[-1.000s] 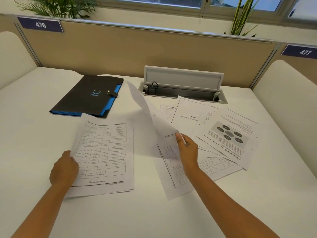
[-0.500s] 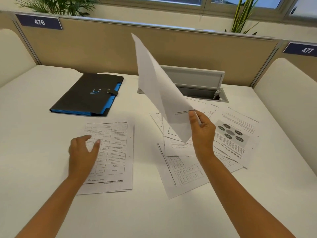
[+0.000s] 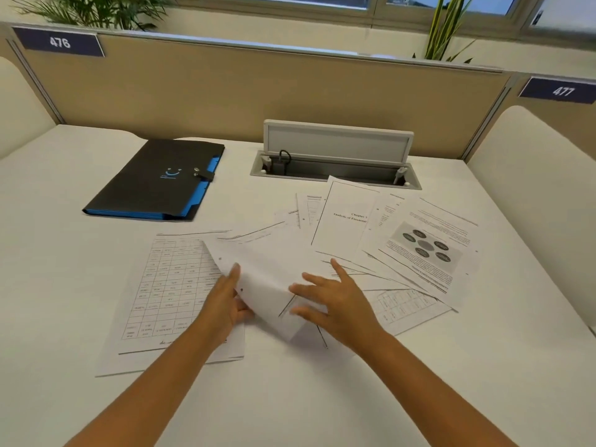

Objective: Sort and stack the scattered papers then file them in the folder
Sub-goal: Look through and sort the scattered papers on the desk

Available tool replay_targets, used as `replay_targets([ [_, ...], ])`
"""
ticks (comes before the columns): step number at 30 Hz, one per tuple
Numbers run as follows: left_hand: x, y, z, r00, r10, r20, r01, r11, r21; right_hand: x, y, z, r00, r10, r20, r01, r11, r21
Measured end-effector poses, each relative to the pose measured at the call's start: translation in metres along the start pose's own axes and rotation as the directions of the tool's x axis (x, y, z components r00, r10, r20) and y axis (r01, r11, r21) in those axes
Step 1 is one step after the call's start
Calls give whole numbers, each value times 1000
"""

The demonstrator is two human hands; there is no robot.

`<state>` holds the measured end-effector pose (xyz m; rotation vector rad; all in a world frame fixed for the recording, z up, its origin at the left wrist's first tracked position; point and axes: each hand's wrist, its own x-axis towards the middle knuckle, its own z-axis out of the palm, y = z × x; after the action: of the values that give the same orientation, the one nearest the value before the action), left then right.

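A black folder (image 3: 154, 182) with blue edges lies shut at the back left of the white desk (image 3: 64, 253). In front of it sits a small stack topped by a printed table sheet (image 3: 167, 291). A sheet with its blank side up (image 3: 267, 272) hangs low and tilted between that stack and the scattered papers (image 3: 348, 217) on the right. My left hand (image 3: 225, 301) pinches this sheet's left edge. My right hand (image 3: 338, 298) is spread flat over its right part, fingers apart. A page with an oval diagram (image 3: 429, 246) tops the right pile.
An open cable box (image 3: 335, 171) with its grey lid (image 3: 335, 143) raised is sunk into the desk behind the papers. A tan divider panel (image 3: 258, 91) closes the back. Cream side panels stand at the left (image 3: 19, 101) and right (image 3: 532, 162).
The sheet that my right hand held up high has come down and to the left. My left hand has taken its edge, and my right hand has let go and spread out.
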<state>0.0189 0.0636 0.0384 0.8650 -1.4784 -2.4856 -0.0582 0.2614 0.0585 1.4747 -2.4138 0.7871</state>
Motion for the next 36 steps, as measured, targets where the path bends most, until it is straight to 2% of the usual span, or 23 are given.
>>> replay_targets([
  [2,4,-6,1,997,26,-73,-22,998,55,-4,7,-3,988,139,70,-145,986,83],
  [3,6,-8,0,993,30,-113,-23,998,66,-6,13,-4,979,191,68,-196,978,70],
  [5,9,-10,0,990,22,-140,-10,997,81,-10,30,-8,956,290,40,-289,957,-19],
  [7,11,-11,0,994,11,-107,2,993,115,-15,54,-13,910,414,-8,-413,906,-97],
  [11,14,-10,2,999,-39,-10,40,974,223,-30,102,-27,730,683,-32,-671,706,-228],
  [14,16,-12,6,996,-83,-43,92,955,283,-45,123,-31,561,827,25,-779,538,-322],
  [16,16,-14,7,994,-94,-58,107,943,316,-57,126,-28,509,861,6,-822,488,-294],
  [20,17,-17,6,996,-59,-71,81,921,381,-66,121,-22,519,849,-101,-838,482,-258],
  [27,20,-24,2,995,1,-102,45,892,450,-67,111,-16,580,804,-131,-799,530,-284],
  [33,20,-25,2,993,11,-115,42,890,453,-62,108,-22,727,669,-158,-649,592,-479],
  [36,19,-25,3,993,12,-120,44,890,454,-59,99,-23,693,699,-174,-677,549,-490],
])
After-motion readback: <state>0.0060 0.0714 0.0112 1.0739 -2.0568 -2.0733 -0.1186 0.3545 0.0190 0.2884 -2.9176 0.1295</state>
